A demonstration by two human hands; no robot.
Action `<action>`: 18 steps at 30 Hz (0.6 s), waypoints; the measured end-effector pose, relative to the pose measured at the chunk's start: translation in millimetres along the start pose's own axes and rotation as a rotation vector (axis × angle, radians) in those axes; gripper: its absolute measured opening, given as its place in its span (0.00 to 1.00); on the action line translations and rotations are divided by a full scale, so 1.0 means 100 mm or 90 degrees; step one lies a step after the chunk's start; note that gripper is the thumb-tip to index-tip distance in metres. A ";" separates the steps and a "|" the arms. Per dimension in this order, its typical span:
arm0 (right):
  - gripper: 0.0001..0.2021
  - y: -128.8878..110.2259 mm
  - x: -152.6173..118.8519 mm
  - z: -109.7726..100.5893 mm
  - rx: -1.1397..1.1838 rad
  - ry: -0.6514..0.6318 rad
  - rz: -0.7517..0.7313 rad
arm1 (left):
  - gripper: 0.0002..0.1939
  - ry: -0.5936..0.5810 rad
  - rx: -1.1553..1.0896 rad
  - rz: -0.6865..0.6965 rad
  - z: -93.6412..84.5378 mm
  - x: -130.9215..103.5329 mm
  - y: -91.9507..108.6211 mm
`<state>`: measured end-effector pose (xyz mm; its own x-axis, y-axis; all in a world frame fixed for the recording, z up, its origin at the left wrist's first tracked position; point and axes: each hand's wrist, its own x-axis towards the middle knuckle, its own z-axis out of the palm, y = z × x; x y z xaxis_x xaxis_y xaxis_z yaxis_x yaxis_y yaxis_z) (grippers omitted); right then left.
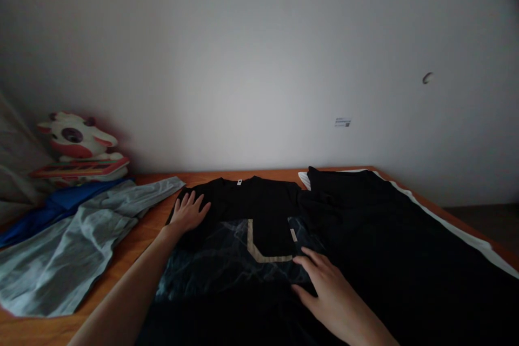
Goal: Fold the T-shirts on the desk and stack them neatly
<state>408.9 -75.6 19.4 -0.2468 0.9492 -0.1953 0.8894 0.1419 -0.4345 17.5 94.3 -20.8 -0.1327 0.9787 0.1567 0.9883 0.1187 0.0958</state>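
Observation:
A black shirt (231, 275) with a dark marbled print and a beige angular strip lies spread on the wooden table (105, 281), its collar toward the wall. My left hand (189, 212) rests flat with fingers spread on the shirt's upper left, by the sleeve. On the right side of the print, near the end of the beige strip, my right hand (320, 278) touches the fabric, fingers apart. Neither hand grips anything visible. Folds in the lower black part are hard to make out in the dark.
Black clothing (389, 248) over white fabric (482, 248) covers the right side. Grey clothing (60, 254) and a blue garment (65, 200) lie at left, before a cow toy with keyboard (81, 146). A pale wall (243, 65) stands behind the table.

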 end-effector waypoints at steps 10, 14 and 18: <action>0.24 -0.06 0.00 -0.05 -0.009 -0.020 0.010 | 0.14 -0.047 -0.034 0.176 -0.25 -0.09 0.53; 0.25 -0.01 0.01 0.00 -0.017 -0.008 -0.006 | 0.14 -0.022 -0.080 0.133 -0.29 -0.01 0.53; 0.24 0.01 0.01 0.01 -0.014 0.007 -0.015 | 0.22 0.008 -0.150 0.109 -0.30 0.00 0.50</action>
<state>409.2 -74.8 17.4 -0.2636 0.9485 -0.1756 0.8917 0.1702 -0.4194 65.0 95.0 13.3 0.0327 0.9788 0.2021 0.9518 -0.0922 0.2924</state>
